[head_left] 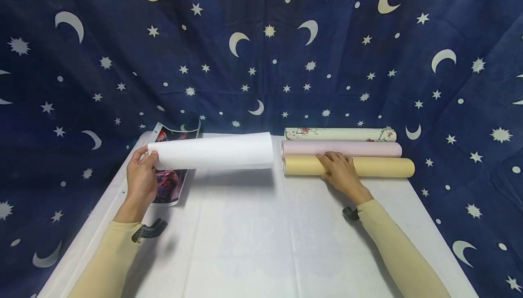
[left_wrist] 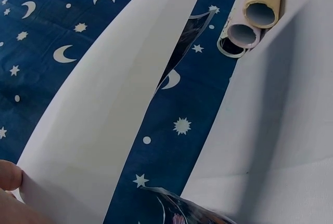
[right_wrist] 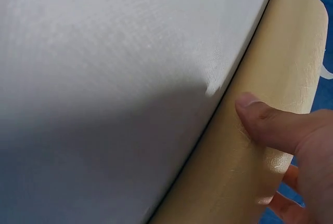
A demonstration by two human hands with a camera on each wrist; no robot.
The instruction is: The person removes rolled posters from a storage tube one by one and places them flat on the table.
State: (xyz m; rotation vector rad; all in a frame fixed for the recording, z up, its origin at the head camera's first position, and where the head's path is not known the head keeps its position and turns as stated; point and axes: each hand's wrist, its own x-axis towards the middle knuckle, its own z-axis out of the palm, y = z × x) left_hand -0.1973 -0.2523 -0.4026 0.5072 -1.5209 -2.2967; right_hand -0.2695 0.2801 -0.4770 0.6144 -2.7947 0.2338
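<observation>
My left hand [head_left: 141, 181] pinches the left end of a rolled white sheet [head_left: 214, 151], thumb in front and fingers behind. The sheet is held above the table, its shadow falling below, and it fills much of the left wrist view. At the right, my right hand [head_left: 340, 171] grips a yellow paper roll [head_left: 384, 167] near its middle, thumb on the near side and fingers over the top. That roll lies on the table in front of a pale pink roll [head_left: 380, 149] and a white roll with a floral print [head_left: 343, 134].
Partly under the white sheet, a dark, colourful poster [head_left: 169, 186] with a curling edge lies at the table's back left. A white cloth covers the table [head_left: 253, 243]. Dark blue fabric with moons and stars [head_left: 269, 75] hangs behind and along both sides.
</observation>
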